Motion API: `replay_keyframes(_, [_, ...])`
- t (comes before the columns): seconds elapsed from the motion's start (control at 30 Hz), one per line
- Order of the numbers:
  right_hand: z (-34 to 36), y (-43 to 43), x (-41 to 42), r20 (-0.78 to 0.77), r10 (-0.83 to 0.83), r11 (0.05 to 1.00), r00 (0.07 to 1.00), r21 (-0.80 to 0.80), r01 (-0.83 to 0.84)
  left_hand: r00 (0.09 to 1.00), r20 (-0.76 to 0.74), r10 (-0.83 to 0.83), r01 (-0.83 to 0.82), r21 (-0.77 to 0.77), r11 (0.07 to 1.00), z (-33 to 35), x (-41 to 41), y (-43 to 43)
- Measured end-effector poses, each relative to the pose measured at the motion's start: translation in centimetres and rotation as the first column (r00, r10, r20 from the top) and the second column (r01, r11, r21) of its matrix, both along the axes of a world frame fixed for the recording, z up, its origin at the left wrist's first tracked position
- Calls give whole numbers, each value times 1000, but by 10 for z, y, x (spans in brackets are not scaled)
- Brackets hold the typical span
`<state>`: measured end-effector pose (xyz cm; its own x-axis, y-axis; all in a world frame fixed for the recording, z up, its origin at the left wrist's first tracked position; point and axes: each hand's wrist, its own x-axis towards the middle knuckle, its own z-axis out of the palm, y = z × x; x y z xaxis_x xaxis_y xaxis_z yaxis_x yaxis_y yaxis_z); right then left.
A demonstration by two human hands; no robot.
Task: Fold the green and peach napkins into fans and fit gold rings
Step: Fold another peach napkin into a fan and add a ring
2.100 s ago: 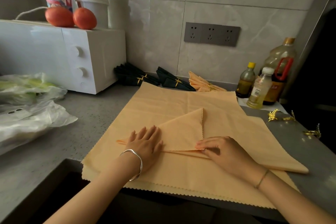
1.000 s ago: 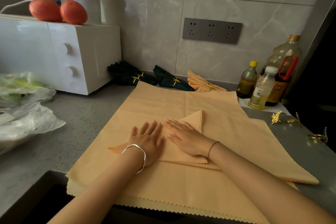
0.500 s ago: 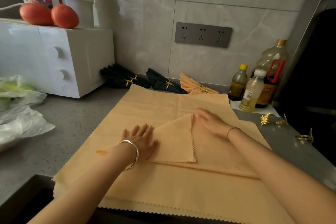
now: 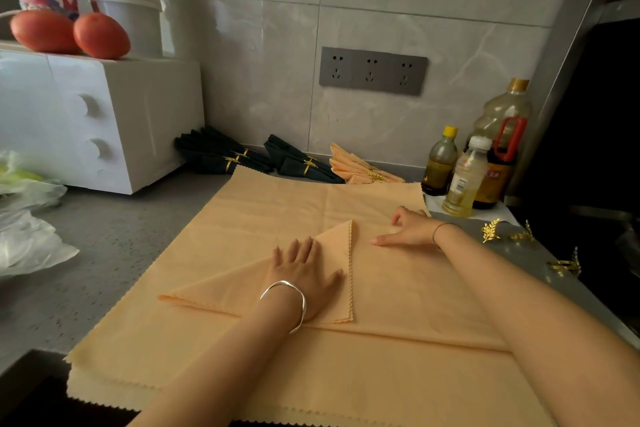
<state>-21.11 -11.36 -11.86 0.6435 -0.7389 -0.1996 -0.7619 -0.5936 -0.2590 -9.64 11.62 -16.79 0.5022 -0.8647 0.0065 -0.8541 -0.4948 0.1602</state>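
Your left hand (image 4: 304, 274) lies flat on the folded flap of the top peach napkin (image 4: 415, 291), which sits on the napkin stack (image 4: 145, 371). Your right hand (image 4: 405, 230) rests apart on the cloth, fingers curled; pinch unconfirmed. Risk: pulling could drag lower sheets and skew your fold.

Home kitchen: microwave (image 4: 104, 121) on counter (image 4: 121, 236), tiled wall (image 4: 277, 45) (3 oil bottles (image 4: 502, 114)).

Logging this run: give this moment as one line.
peach napkin: corner flap folded | left hand: flat on flap | right hand: touching napkin | gold rings: unfitted
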Motion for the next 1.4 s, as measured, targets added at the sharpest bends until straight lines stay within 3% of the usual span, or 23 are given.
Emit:
replay_keyframes(0.3, [11,-39,-69,41,-39,998,998,-39,40,1000,24,1,-1,-9,1000,-2,2,0])
replay_keyframes(0.47, [25,-29,-104,299,-30,989,954,-129,72,1000,6,-23,23,1,1000,-2,2,0])
replay_keyframes(0.57, [28,12,-104,540,-4,983,842,-152,102,999,-11,-48,48,17,999,-2,3,0])
replay_keyframes(0.63, [21,54,-98,621,43,986,783,-151,65,996,2,-89,89,8,996,0,2,-2])
replay_keyframes(0.77, [-7,131,-84,538,201,964,819,-258,-67,976,-34,-215,214,-25,976,-1,-4,-7])
replay_keyframes(0.93, [-25,174,-77,333,367,879,869,-430,-206,973,-70,-218,216,-38,976,0,-13,-11])
replay_keyframes(1.17, [-44,189,-66,284,423,785,861,-589,-191,971,-96,-220,216,-47,975,-1,-13,-10])
replay_keyframes(1.33, [-47,198,-70,238,409,771,881,-607,-194,970,-72,-233,232,-10,973,0,-14,-9])
replay_keyframes(1.4, [-36,198,-73,283,388,831,877,-520,-200,970,-51,-237,237,-1,971,0,-15,-9])
